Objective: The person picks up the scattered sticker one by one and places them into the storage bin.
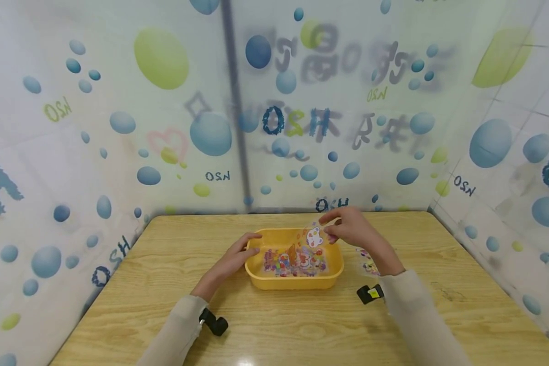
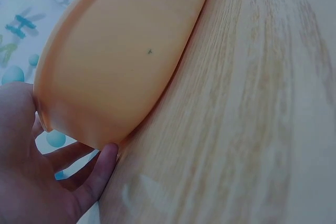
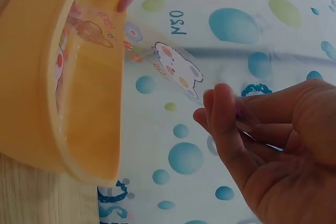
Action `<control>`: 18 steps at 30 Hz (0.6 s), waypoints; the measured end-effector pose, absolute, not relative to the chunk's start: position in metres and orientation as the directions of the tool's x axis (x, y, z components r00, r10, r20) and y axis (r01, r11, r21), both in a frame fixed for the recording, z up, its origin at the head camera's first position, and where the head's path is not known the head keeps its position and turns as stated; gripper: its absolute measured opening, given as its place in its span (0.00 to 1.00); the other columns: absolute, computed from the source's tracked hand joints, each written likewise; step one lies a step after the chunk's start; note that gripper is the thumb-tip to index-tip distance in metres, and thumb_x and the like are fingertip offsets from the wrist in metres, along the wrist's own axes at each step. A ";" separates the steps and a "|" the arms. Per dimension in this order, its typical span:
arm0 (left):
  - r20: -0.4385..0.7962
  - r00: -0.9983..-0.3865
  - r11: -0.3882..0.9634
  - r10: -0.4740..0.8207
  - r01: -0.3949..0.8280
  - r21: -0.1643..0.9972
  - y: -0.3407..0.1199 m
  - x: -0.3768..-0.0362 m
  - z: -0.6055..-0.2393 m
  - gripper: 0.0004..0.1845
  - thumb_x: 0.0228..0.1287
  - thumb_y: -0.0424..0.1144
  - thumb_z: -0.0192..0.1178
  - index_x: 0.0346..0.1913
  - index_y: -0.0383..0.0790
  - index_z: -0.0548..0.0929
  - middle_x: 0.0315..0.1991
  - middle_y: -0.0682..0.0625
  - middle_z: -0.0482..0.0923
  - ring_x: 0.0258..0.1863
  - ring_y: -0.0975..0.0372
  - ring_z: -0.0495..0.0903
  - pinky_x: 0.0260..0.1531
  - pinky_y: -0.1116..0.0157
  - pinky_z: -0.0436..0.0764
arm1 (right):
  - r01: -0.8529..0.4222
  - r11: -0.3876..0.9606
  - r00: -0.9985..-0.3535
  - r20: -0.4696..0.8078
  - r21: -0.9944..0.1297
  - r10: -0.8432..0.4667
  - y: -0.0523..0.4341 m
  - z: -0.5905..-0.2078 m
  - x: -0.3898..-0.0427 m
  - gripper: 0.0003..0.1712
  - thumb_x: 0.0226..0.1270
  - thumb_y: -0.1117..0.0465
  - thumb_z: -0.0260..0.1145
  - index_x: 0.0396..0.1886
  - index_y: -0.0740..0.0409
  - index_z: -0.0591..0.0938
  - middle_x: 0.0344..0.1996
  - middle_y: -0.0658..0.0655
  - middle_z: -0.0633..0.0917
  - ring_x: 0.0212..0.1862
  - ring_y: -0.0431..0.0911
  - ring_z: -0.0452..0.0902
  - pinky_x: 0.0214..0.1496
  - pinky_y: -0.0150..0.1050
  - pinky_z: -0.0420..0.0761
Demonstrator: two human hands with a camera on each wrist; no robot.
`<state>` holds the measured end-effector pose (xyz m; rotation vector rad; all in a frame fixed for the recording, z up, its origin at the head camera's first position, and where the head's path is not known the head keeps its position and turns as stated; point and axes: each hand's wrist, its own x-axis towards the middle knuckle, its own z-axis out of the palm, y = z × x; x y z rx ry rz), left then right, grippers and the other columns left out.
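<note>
A yellow plastic basin (image 1: 295, 283) stands on the wooden table with a pile of colourful stickers (image 1: 283, 262) inside. At its left end, my left hand (image 1: 232, 258) holds the rim; the left wrist view has that hand (image 2: 63, 177) curved about the basin's end (image 2: 121, 51). Above the right back corner, my right hand (image 1: 353, 229) pinches a transparent sticker sheet (image 1: 314, 237) printed with a white cartoon animal. From the right wrist, the sheet (image 3: 178, 69) slants from the fingertips of my right hand (image 3: 262, 140) toward the basin's rim (image 3: 122, 103).
More clear printed stickers (image 1: 368, 264) lie on the table (image 1: 302, 325) to the right of the basin, partly under the right forearm. A curtain (image 1: 347, 127) with blue and green dots hangs behind the table's back edge. Black wrist cameras (image 1: 216, 323) sit at both cuffs.
</note>
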<state>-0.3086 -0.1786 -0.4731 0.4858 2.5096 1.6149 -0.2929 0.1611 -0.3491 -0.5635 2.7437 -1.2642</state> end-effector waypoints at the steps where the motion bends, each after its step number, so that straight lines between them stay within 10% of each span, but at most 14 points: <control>1: 0.072 -0.943 0.382 0.326 0.201 0.902 -0.178 -0.308 -0.473 0.24 0.80 0.42 0.53 0.74 0.46 0.70 0.81 0.42 0.59 0.82 0.43 0.52 0.78 0.38 0.53 | -0.300 0.594 -0.929 0.088 -0.746 -0.359 0.159 -0.349 -0.293 0.16 0.72 0.69 0.63 0.56 0.69 0.85 0.51 0.68 0.86 0.28 0.44 0.83 0.41 0.45 0.89; 18: 0.089 -0.941 0.385 0.327 0.219 0.897 -0.177 -0.308 -0.471 0.23 0.80 0.41 0.54 0.73 0.45 0.71 0.80 0.42 0.61 0.83 0.43 0.51 0.79 0.39 0.52 | -0.300 0.546 -0.917 0.080 -0.782 -0.390 0.113 -0.354 -0.305 0.16 0.73 0.68 0.64 0.57 0.66 0.85 0.52 0.66 0.87 0.28 0.49 0.85 0.34 0.36 0.86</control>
